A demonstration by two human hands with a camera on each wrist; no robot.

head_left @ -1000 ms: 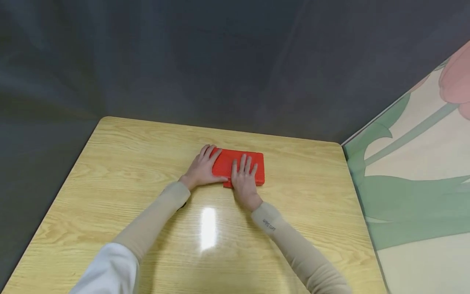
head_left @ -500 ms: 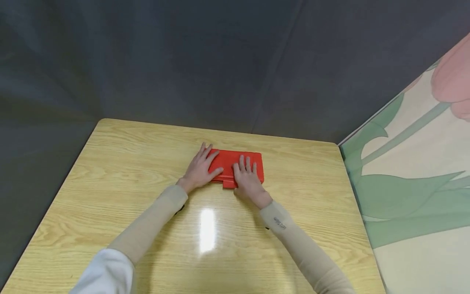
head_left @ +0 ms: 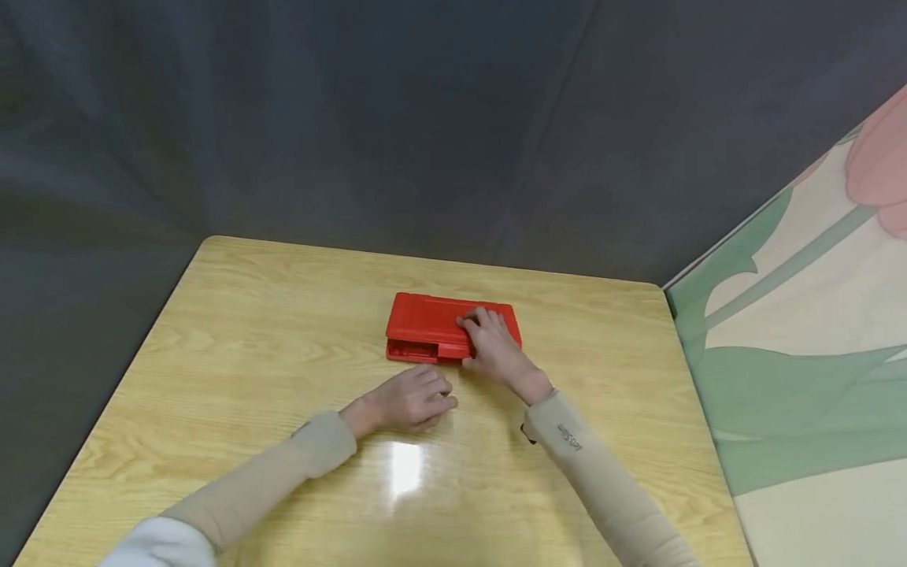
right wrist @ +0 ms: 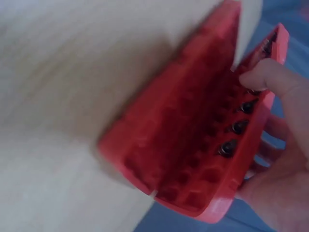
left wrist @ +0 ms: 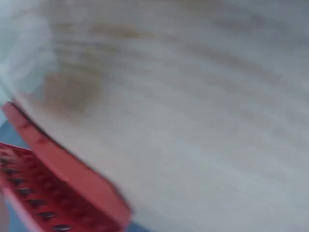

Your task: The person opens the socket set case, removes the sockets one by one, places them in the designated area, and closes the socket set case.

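Note:
A flat red plastic case [head_left: 432, 323] lies on the wooden table [head_left: 248, 354], a little beyond the middle. My right hand [head_left: 496, 350] grips its near right part, fingers on the lid and thumb at the front edge. The right wrist view shows the case [right wrist: 183, 145] partly opened, with dark bits [right wrist: 231, 140] in a row inside and my thumb [right wrist: 270, 77] on the rim. My left hand [head_left: 414, 398] rests on the table just in front of the case, fingers loosely curled, holding nothing. The blurred left wrist view catches a corner of the case [left wrist: 53, 193].
A dark grey curtain [head_left: 425, 118] hangs behind the table. A panel painted with a green stem and a pink flower [head_left: 815, 315] stands along the right edge. A light glare [head_left: 405, 468] sits on the near tabletop.
My left hand came off the case and drew back onto the table. My right hand shifted to the case's front right, and the lid now stands ajar.

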